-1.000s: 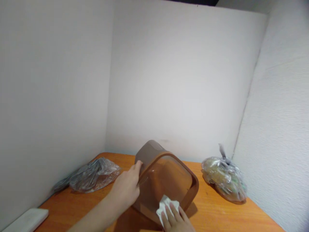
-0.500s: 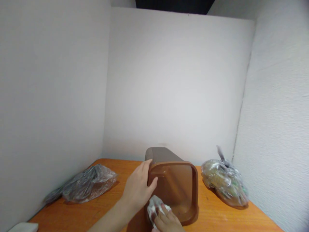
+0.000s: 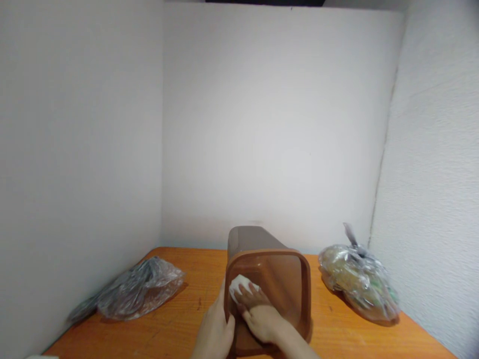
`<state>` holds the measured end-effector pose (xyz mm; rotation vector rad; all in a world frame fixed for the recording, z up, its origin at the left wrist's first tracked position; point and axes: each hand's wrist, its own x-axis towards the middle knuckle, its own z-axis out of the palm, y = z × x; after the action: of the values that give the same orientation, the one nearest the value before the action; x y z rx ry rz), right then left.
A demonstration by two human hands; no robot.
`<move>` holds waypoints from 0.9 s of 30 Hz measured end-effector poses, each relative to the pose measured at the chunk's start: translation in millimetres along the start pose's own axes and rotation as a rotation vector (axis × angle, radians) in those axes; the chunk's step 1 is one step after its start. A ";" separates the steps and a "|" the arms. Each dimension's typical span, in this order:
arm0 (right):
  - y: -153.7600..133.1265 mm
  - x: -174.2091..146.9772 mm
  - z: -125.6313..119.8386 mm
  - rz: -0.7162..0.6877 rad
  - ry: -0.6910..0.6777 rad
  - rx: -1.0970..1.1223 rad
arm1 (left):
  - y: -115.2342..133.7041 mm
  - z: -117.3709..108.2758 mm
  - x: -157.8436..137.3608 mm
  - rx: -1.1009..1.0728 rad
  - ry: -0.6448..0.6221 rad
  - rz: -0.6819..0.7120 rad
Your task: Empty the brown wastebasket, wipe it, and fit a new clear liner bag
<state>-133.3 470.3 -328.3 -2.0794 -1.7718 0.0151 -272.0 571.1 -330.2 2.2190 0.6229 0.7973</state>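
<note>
A brown plastic bin (image 3: 288, 279) lies on its side on the orange wooden table (image 3: 179, 324), its open mouth facing me. My left hand (image 3: 217, 331) grips the left edge of the bin's rim, thumb hooked inside. My right hand (image 3: 260, 314) reaches into the bin and presses a white crumpled cloth (image 3: 239, 285) against the inner left wall near the top corner.
A crumpled clear plastic bag (image 3: 130, 291) lies at the left by the wall. At the right sits a tied clear bag with yellowish contents (image 3: 357, 281). White partition walls close the table in on three sides.
My right hand with the cloth has moved from the bin's lower rim up into the bin along its left wall. My left hand slid down the left rim toward me.
</note>
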 end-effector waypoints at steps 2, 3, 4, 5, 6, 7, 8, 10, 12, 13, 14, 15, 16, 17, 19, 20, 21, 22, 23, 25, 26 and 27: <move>5.6 -10.3 0.3 0.053 -0.007 -0.036 | -0.3 1.6 -0.9 0.020 0.001 -0.023; 7.7 -19.8 -0.1 0.079 -0.017 -0.057 | 0.3 2.1 -1.3 0.026 0.001 -0.033; 9.1 -30.9 -0.8 0.102 -0.023 -0.077 | 1.1 2.3 -1.7 0.034 0.007 -0.046; 10.0 -42.1 -1.6 0.124 -0.027 -0.096 | 2.0 2.5 -1.8 0.040 0.014 -0.054; 10.4 -52.0 -2.3 0.142 -0.031 -0.115 | 2.8 2.6 -1.7 0.041 0.020 -0.054; 10.4 -59.5 -2.9 0.158 -0.033 -0.134 | 3.3 2.7 -1.5 0.037 0.026 -0.051; 10.0 -63.6 -3.2 0.170 -0.033 -0.152 | 3.7 2.8 -1.2 0.029 0.027 -0.044; 8.2 -61.2 -2.7 0.189 -0.028 -0.188 | 4.1 3.0 -0.7 0.012 0.022 -0.030; 4.9 -47.9 -1.1 0.206 -0.017 -0.220 | 4.2 2.9 -0.8 0.017 0.026 -0.031; 2.7 -39.8 0.0 0.215 -0.010 -0.236 | 4.2 2.9 -1.2 0.025 0.028 -0.032; 0.2 -32.4 1.3 0.224 -0.003 -0.251 | 4.1 2.9 -1.6 0.032 0.028 -0.029; -2.5 -26.6 2.8 0.235 0.004 -0.265 | 3.9 2.9 -2.2 0.035 0.028 -0.025; -5.2 -23.4 4.4 0.250 0.008 -0.278 | 3.5 3.1 -2.7 0.034 0.025 -0.021; -7.8 -23.0 6.2 0.262 0.012 -0.293 | 3.2 3.2 -3.2 0.028 0.023 -0.017; -11.7 -30.6 9.5 0.272 0.028 -0.318 | 3.8 2.8 -3.6 0.021 0.024 -0.014; -12.5 -37.5 10.7 0.261 0.030 -0.321 | 5.5 1.8 -3.5 0.023 0.025 -0.013; -12.4 -45.6 11.1 0.238 0.025 -0.316 | 8.6 -0.2 -3.2 0.031 0.027 -0.012; -11.4 -54.1 10.7 0.204 0.015 -0.303 | 13.4 -3.5 -2.6 0.050 0.024 -0.011; -9.8 -62.3 9.3 0.165 0.006 -0.283 | 20.2 -8.3 -1.6 0.082 0.013 -0.010; -5.5 -75.7 4.1 0.110 0.000 -0.257 | 39.3 -22.5 2.1 0.217 -0.030 -0.005; -3.7 -80.3 0.8 0.102 0.011 -0.257 | 50.8 -31.4 5.1 0.315 -0.059 0.003; -2.5 -83.4 -2.5 0.102 0.021 -0.262 | 63.2 -41.0 8.7 0.452 -0.082 0.023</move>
<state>-151.1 390.7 -346.1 -2.3402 -1.7323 -0.2199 -281.6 553.7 -257.1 2.6545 0.8004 0.6157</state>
